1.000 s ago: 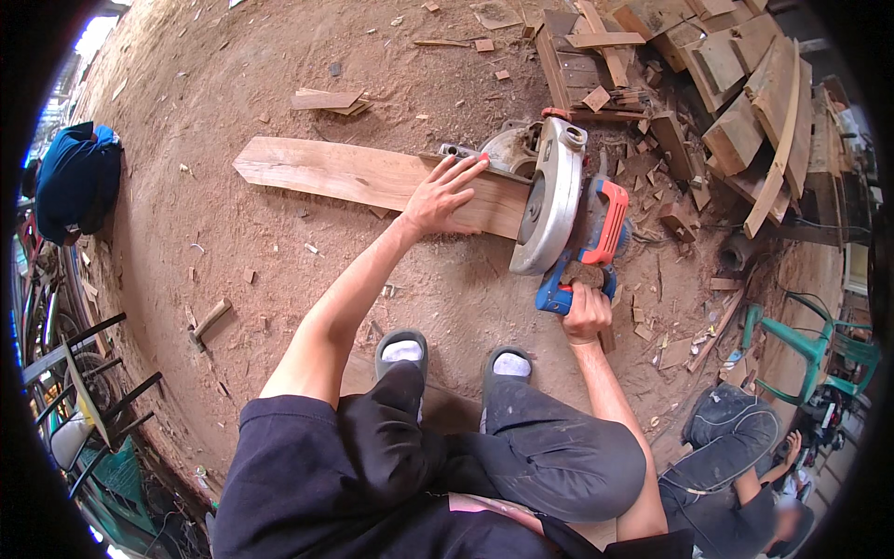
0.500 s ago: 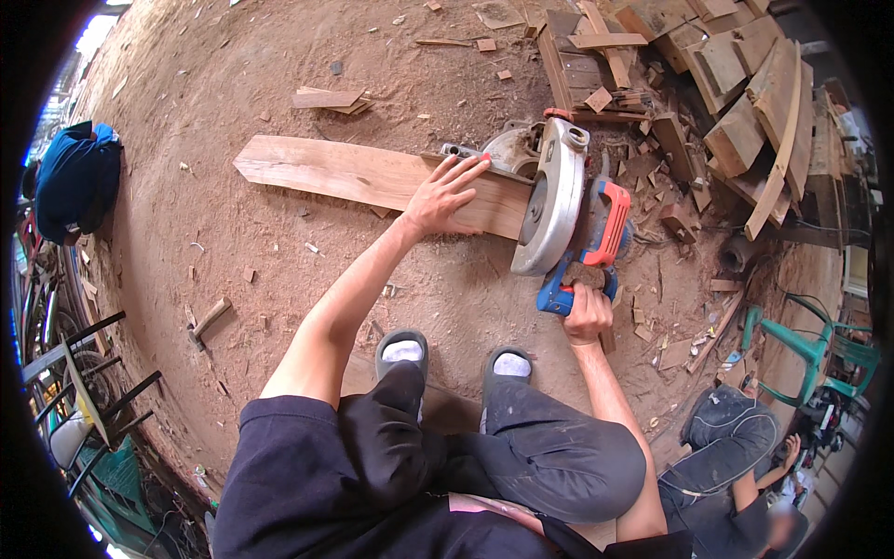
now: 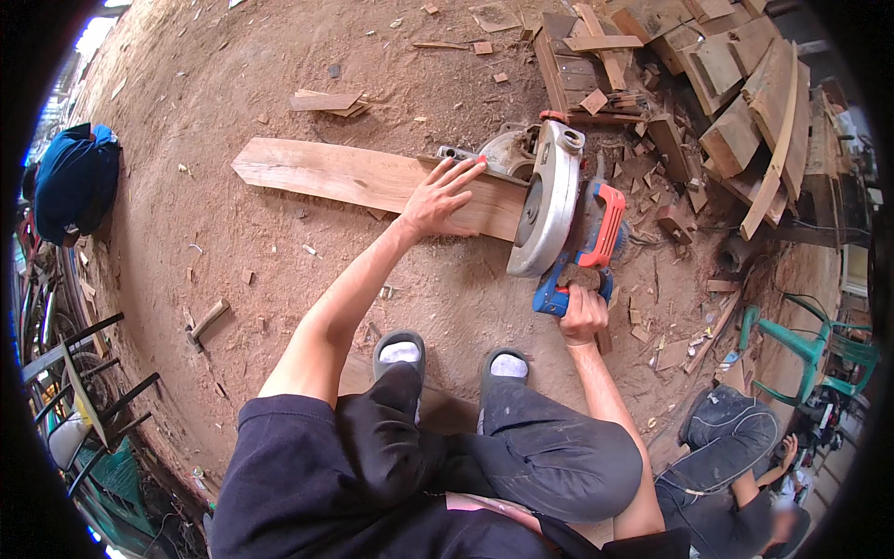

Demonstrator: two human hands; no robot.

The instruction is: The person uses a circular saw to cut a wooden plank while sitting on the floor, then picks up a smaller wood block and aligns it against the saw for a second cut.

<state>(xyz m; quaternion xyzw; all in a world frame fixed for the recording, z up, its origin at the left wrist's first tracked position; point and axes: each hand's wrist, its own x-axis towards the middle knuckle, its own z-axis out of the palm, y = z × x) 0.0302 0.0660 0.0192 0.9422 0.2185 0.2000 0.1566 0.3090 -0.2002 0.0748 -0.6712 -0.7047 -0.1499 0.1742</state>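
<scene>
A long wooden plank (image 3: 326, 172) with a pointed left end lies across the ground in front of me. My left hand (image 3: 440, 200) rests flat on it, fingers spread, thumb toward the near edge. The plank's right end runs up to a miter saw (image 3: 549, 200) with a silver blade guard, lowered over the wood. The saw's body has an orange-red part (image 3: 607, 224) and a blue handle. Wrapped round that handle is my right hand (image 3: 583, 315). The guard hides the blade where it meets the plank.
Offcuts and boards (image 3: 736, 93) are heaped at the far right. A hammer (image 3: 207, 324) lies to the left, and thin wood strips (image 3: 328, 102) lie beyond the plank. A green plastic chair (image 3: 796, 345) stands at right. Another person (image 3: 731, 438) sits at the lower right.
The whole view has shifted very slightly. Both hands, the plank and the saw keep the same positions relative to each other.
</scene>
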